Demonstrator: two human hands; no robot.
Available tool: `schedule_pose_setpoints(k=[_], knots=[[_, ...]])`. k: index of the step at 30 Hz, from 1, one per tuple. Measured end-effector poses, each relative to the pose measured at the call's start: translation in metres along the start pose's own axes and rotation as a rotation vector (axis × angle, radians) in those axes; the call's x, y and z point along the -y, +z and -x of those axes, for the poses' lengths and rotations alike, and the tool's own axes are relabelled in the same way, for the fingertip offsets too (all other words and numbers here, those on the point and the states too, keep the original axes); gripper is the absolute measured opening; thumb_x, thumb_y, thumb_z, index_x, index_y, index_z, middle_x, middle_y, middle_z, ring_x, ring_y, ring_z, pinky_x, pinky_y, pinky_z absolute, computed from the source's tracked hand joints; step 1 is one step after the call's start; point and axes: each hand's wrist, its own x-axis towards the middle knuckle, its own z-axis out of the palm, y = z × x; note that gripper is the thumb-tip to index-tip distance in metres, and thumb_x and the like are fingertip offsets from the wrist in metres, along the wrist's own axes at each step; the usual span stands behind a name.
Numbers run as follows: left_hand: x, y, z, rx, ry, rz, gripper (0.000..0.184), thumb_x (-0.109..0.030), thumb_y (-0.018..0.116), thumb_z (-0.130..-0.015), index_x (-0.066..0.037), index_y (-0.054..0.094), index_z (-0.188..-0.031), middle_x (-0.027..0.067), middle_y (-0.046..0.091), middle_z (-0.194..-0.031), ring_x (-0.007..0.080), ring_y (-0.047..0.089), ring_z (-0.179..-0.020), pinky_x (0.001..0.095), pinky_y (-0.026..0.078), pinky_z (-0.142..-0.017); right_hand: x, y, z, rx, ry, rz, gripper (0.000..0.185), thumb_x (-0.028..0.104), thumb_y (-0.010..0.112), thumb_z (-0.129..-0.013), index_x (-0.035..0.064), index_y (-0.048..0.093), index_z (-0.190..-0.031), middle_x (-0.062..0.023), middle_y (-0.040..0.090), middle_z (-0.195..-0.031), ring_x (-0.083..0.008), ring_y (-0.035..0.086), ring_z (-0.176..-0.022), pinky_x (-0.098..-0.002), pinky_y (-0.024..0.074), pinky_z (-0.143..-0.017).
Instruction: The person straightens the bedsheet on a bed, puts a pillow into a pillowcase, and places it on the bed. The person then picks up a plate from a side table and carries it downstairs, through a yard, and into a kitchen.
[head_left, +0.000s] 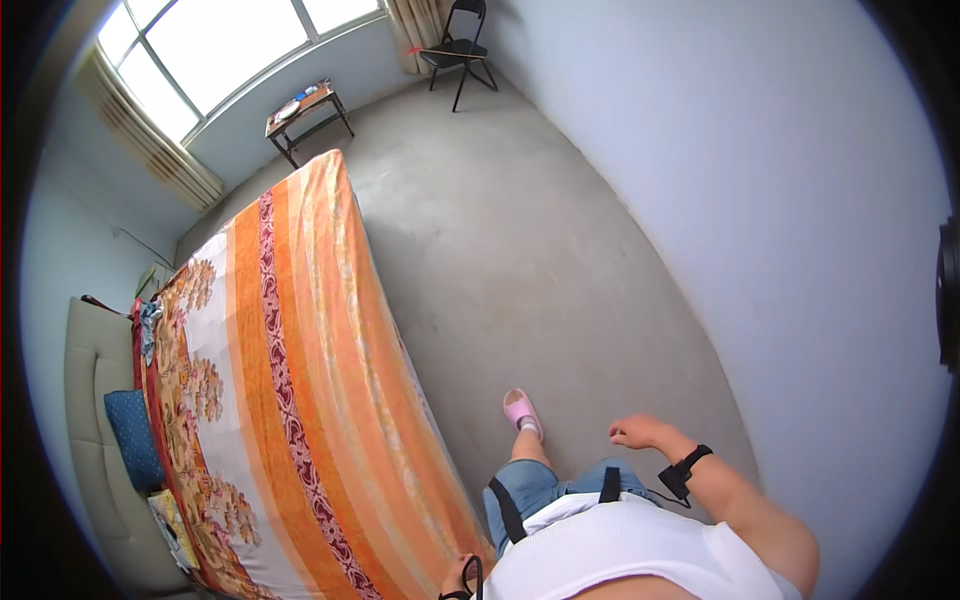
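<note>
My right hand (640, 432) is held out over the grey floor, to the right of my legs. Its fingers are loosely curled, apart from the palm, with nothing in them. A black band with a small box (684, 474) is strapped to that wrist. At the bottom edge, my left hand (460, 574) hangs low beside the orange striped bedspread (345, 400). A dark strap crosses it, and its fingers are mostly hidden. Whether it touches the bedspread, I cannot tell. A pink slipper (521, 411) is on my forward foot.
The bed fills the left side, with a pale headboard (95, 440) and a blue pillow (134, 440). By the window stands a small table (305, 108) with items on it. A black folding chair (455, 48) is in the far corner. A pale wall (740, 180) runs along the right.
</note>
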Motion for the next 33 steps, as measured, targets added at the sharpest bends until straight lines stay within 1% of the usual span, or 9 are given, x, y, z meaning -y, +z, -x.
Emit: schedule_pose_setpoints(k=[2,4,7,10,12,16,23,26,33], knots=[[-0.034,-0.027,-0.03,0.086,0.009,0.18,0.017,-0.02,0.05,-0.085,-0.003,0.056,-0.087,0.0059,0.058,-0.069,0.0178,0.058,-0.055,0.031,0.047,-0.048,-0.012,-0.03,-0.018,-0.003,0.005,-0.032,0.03,0.031,0.053,-0.084,0.0091,0.06,-0.104,-0.0122,0.065,-0.092,-0.029,0.061,-0.088,-0.0393,0.0471,-0.077],[-0.066,-0.06,-0.087,0.154,-0.278,0.542,0.019,-0.022,0.049,-0.086,-0.004,0.055,-0.087,0.0062,0.057,-0.068,0.0184,0.058,-0.055,0.0313,0.046,-0.046,-0.022,-0.066,-0.043,-0.147,0.041,-0.277,0.028,0.026,0.054,-0.083,0.0056,0.06,-0.101,-0.0114,0.066,-0.087,-0.0236,0.062,-0.082,-0.0348,0.0488,-0.073],[-0.197,-0.108,-0.128,-0.245,0.159,-0.134,0.025,-0.021,0.047,-0.087,0.0,0.057,-0.093,0.0095,0.062,-0.074,0.019,0.06,-0.06,0.0305,0.048,-0.057,-0.044,-0.108,-0.067,-0.274,0.166,-0.473,0.025,0.021,0.055,-0.082,0.0023,0.06,-0.098,-0.0101,0.066,-0.082,-0.0174,0.063,-0.073,-0.0302,0.0493,-0.067],[-0.341,-0.139,-0.142,-0.404,0.415,0.026,0.027,-0.021,0.047,-0.087,0.003,0.057,-0.093,0.0111,0.063,-0.076,0.0181,0.061,-0.064,0.0301,0.048,-0.061,-0.06,-0.147,-0.084,-0.265,0.262,-0.388,0.024,0.021,0.056,-0.08,0.0066,0.061,-0.099,-0.007,0.066,-0.079,-0.0188,0.064,-0.071,-0.0314,0.0492,-0.068],[-0.423,-0.151,-0.148,-0.467,0.494,0.019,0.026,-0.022,0.048,-0.086,0.002,0.057,-0.094,0.0106,0.063,-0.077,0.0186,0.061,-0.068,0.0305,0.048,-0.063,-0.077,-0.164,-0.106,-0.243,0.297,-0.504,0.023,0.019,0.056,-0.082,0.0007,0.06,-0.096,-0.0089,0.065,-0.077,-0.0152,0.062,-0.067,-0.0287,0.0498,-0.064],[-0.518,-0.156,-0.169,-0.483,0.598,-0.019,0.024,-0.019,0.046,-0.088,0.001,0.055,-0.095,0.0092,0.061,-0.079,0.0165,0.06,-0.07,0.0286,0.048,-0.064,-0.099,-0.225,-0.171,-0.143,0.317,-0.535,0.022,0.018,0.057,-0.082,0.0005,0.06,-0.096,-0.0092,0.065,-0.077,-0.0151,0.063,-0.068,-0.0289,0.05,-0.064],[-0.522,-0.134,-0.211,-0.371,0.171,0.055,0.027,-0.025,0.051,-0.085,-0.001,0.059,-0.092,0.0108,0.064,-0.078,0.0199,0.063,-0.072,0.0316,0.05,-0.064,-0.092,-0.409,-0.345,-0.124,0.188,-0.168,0.028,0.025,0.058,-0.08,0.0045,0.062,-0.098,-0.0119,0.066,-0.085,-0.0231,0.063,-0.077,-0.0348,0.049,-0.072],[-0.514,-0.125,-0.2,-0.279,-0.031,0.283,0.028,-0.027,0.05,-0.089,-0.004,0.054,-0.105,0.0131,0.063,-0.092,0.0242,0.063,-0.077,0.0382,0.052,-0.067,-0.046,-0.494,-0.411,-0.185,0.047,0.076,0.03,0.028,0.058,-0.079,0.0069,0.063,-0.1,-0.0148,0.065,-0.094,-0.0317,0.06,-0.092,-0.0405,0.0468,-0.08],[-0.54,-0.153,-0.216,-0.357,-0.444,0.543,0.025,-0.022,0.047,-0.089,-0.002,0.053,-0.102,0.0105,0.064,-0.084,0.0209,0.062,-0.067,0.0361,0.052,-0.058,0.102,-0.623,-0.565,-0.137,-0.184,0.2,0.032,0.029,0.057,-0.082,0.0073,0.06,-0.105,-0.0149,0.064,-0.098,-0.0306,0.059,-0.094,-0.0393,0.0465,-0.082]])
